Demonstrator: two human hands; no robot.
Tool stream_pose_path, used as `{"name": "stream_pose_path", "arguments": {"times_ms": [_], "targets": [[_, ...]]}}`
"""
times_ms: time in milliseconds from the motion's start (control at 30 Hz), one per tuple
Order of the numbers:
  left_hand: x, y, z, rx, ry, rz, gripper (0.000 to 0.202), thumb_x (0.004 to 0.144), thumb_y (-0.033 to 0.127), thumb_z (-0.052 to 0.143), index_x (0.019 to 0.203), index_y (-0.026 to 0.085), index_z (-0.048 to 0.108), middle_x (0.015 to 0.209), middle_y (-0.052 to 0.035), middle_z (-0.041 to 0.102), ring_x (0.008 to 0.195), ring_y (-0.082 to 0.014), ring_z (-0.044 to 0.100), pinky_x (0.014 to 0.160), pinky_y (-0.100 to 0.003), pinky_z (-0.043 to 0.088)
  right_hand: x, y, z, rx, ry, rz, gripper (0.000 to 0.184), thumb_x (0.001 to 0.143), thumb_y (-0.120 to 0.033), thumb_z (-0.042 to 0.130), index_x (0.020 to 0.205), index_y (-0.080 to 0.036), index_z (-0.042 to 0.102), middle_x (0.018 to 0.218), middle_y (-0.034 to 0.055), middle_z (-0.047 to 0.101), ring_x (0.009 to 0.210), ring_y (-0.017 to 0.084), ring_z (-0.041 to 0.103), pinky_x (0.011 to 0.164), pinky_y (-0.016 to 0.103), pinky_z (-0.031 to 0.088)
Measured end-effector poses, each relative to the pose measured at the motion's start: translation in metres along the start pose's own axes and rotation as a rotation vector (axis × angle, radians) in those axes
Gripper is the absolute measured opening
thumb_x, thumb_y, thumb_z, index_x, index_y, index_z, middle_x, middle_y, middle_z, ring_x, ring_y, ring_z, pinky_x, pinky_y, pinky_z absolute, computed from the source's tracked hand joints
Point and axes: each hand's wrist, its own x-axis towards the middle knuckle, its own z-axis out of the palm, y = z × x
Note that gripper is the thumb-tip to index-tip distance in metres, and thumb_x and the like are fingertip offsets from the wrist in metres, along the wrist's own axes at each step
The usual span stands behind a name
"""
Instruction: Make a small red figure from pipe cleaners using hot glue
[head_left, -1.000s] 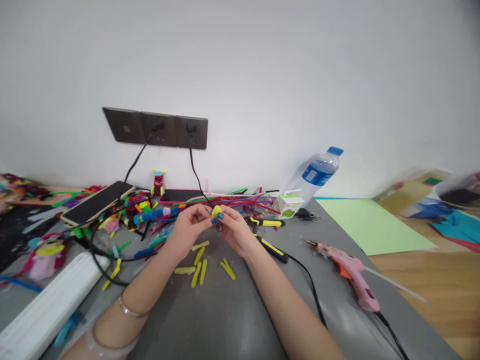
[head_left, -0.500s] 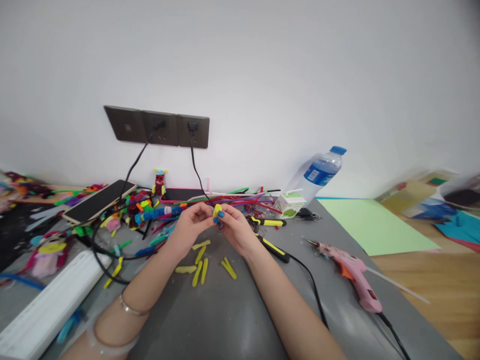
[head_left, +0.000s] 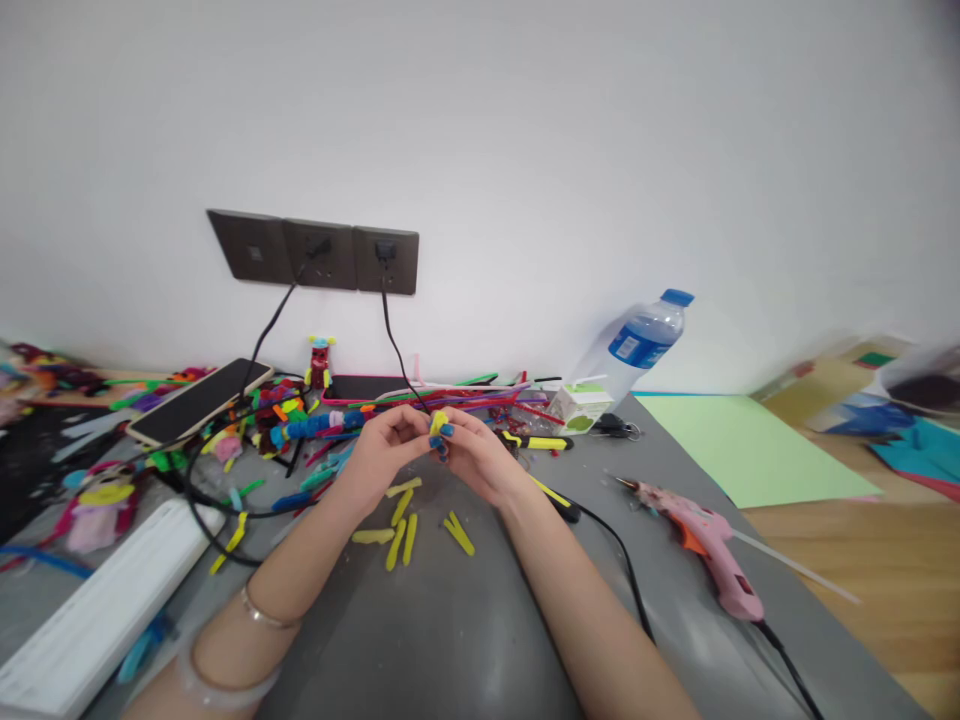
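Note:
Between the fingertips of both hands is a small yellow pipe cleaner piece (head_left: 438, 422), held just above the grey table. My left hand (head_left: 390, 446) is closed, its thumb and forefinger pinching at the piece's left side. My right hand (head_left: 474, 456), with blue nails, pinches it from the right. Fingers cover much of the piece, so its full shape is hidden. On the table below lie several short yellow pipe cleaner strips (head_left: 410, 540), with a V-shaped yellow piece (head_left: 459, 534) nearer my right forearm.
Yellow-black pliers (head_left: 544, 443) lie behind my right hand. A pink glue gun (head_left: 712, 550) rests at the right, near green paper (head_left: 750, 450). A bottle (head_left: 645, 345) leans on the wall. Left are a white power strip (head_left: 112, 600), a phone (head_left: 199, 402), and coloured pipe cleaner figures (head_left: 97, 505).
The yellow piece and my right hand's fingertips have shifted slightly to the right, and the right fingers have turned a little. My left hand stays almost where it was.

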Motion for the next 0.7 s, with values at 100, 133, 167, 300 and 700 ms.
{"name": "stream_pose_path", "arguments": {"times_ms": [100, 133, 167, 300, 700], "targets": [[0.0002, -0.0009, -0.0005, -0.005, -0.010, -0.006, 0.027, 0.068, 0.030, 0.082, 0.071, 0.016, 0.059, 0.075, 0.0019, 0.060, 0.070, -0.0113, 0.056, 0.067, -0.024, 0.048, 0.0008, 0.0005, -0.0004, 0.003, 0.005, 0.003, 0.027, 0.063, -0.033, 0.086, 0.072, -0.018, 0.066, 0.067, -0.0031, 0.054, 0.059, 0.009, 0.041, 0.058, 0.023, 0.031], [0.0003, -0.0011, -0.0006, -0.008, -0.014, -0.010, 0.026, 0.069, 0.030, 0.082, 0.072, 0.016, 0.059, 0.075, 0.0020, 0.060, 0.070, -0.0113, 0.056, 0.067, -0.024, 0.048, 0.0011, 0.0008, -0.0004, 0.004, 0.008, 0.002, 0.027, 0.063, -0.033, 0.086, 0.072, -0.018, 0.066, 0.067, -0.0030, 0.054, 0.059, 0.009, 0.041, 0.058, 0.023, 0.031], [0.0004, -0.0011, -0.0006, -0.013, -0.015, -0.012, 0.026, 0.069, 0.029, 0.081, 0.072, 0.016, 0.059, 0.075, 0.0020, 0.060, 0.070, -0.0112, 0.056, 0.067, -0.023, 0.048, 0.0012, 0.0011, -0.0004, 0.006, 0.011, -0.001, 0.027, 0.063, -0.033, 0.086, 0.072, -0.018, 0.066, 0.067, -0.0030, 0.054, 0.059, 0.009, 0.041, 0.058, 0.023, 0.031], [0.0000, 0.0001, -0.0001, -0.016, -0.012, -0.012, 0.026, 0.069, 0.029, 0.081, 0.072, 0.016, 0.059, 0.076, 0.0022, 0.060, 0.071, -0.0107, 0.056, 0.067, -0.022, 0.048, 0.0008, 0.0019, 0.0005, -0.003, 0.014, -0.020, 0.028, 0.062, -0.033, 0.087, 0.071, -0.018, 0.066, 0.067, -0.0026, 0.055, 0.059, 0.009, 0.041, 0.058, 0.024, 0.032], [0.0012, 0.0004, -0.0019, 0.039, 0.008, -0.001, 0.026, 0.069, 0.031, 0.081, 0.078, 0.017, 0.060, 0.081, 0.0005, 0.062, 0.078, -0.0127, 0.059, 0.076, -0.025, 0.048, 0.0075, 0.0100, -0.0016, -0.212, 0.151, -0.256, 0.026, 0.064, -0.041, 0.084, 0.071, -0.022, 0.067, 0.070, -0.0012, 0.059, 0.064, 0.013, 0.047, 0.059, 0.026, 0.036]]}}
